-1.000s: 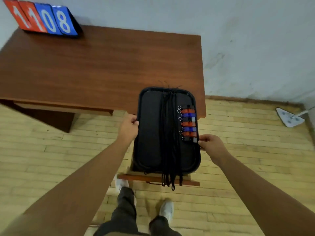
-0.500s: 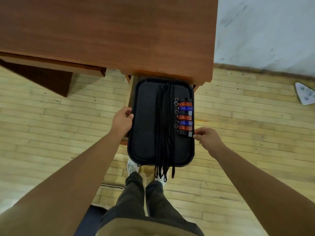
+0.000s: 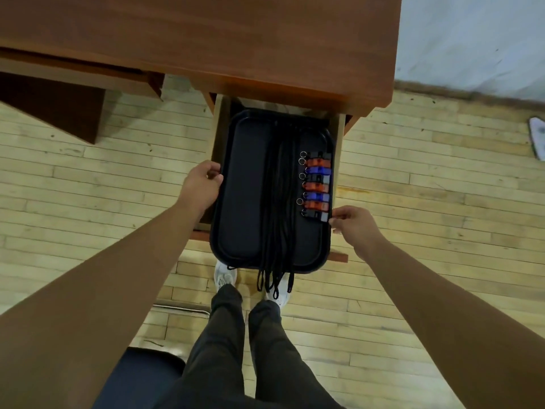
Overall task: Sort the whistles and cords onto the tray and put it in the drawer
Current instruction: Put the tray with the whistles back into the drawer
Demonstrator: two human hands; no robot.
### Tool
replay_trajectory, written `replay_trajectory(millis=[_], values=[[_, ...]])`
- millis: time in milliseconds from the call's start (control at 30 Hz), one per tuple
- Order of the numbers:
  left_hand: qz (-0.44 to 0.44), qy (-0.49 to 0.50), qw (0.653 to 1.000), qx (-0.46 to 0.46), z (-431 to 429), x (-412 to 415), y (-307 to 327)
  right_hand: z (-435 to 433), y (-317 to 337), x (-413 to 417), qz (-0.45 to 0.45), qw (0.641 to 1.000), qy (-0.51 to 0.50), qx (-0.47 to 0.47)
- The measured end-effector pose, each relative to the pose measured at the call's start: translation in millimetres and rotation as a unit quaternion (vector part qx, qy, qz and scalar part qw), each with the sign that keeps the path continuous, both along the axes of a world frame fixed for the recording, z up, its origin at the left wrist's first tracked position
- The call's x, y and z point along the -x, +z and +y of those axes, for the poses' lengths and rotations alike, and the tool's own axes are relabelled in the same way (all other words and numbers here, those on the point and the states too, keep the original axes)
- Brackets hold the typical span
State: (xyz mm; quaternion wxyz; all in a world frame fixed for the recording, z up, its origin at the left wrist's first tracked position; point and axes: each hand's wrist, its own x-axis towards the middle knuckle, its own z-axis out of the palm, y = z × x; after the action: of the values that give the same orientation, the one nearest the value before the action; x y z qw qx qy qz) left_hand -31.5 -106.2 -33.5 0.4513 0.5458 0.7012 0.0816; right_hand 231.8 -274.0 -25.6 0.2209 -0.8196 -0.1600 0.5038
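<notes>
Place: Below the near right corner of the brown wooden tabletop (image 3: pixel 206 33), over an open light-wood drawer (image 3: pixel 341 134) and a pale plank floor.
Tray: a black rounded-rectangle plastic tray (image 3: pixel 247 187) sits low between the drawer's side walls, its far end under the tabletop's front edge, its near end overhanging the drawer front.
Contents: a bundle of black cords (image 3: pixel 278 196) runs lengthwise down the middle, the loop ends dangling past the near rim; a row of red, blue and black plastic whistles (image 3: pixel 317 187) with small metal rings lines the right side.
Left hand: the left hand (image 3: pixel 202 187) grips the tray's left rim about midway, fingers curled over the edge.
Right hand: the right hand (image 3: pixel 352 224) pinches the right rim further toward the near end, fingers closed on the edge beside the last whistle.
Key relation: the tray's long axis points straight away from the person into the drawer, and it lies between the two hands, each about equally close.
Judgement: lowering appears nearly finished; letting go, tucking in the hanging cords and pushing the drawer shut likely remain.
Risk: dangling loops could catch in the drawer front.
</notes>
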Motion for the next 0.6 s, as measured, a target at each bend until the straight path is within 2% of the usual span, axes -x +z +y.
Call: replay_trajectory(millis=[200, 600], values=[[0.009, -0.029, 0.999, -0.018, 23.1, -0.1, -18.1, 19.6, -19.0, 2.0, -0.012, 1.000, -0.017, -0.013], [-0.026, -0.021, 0.999, -0.023, 59.8, -15.0, -54.6, 55.4, -50.2, -3.4, -0.046, 0.997, -0.050, -0.029]])
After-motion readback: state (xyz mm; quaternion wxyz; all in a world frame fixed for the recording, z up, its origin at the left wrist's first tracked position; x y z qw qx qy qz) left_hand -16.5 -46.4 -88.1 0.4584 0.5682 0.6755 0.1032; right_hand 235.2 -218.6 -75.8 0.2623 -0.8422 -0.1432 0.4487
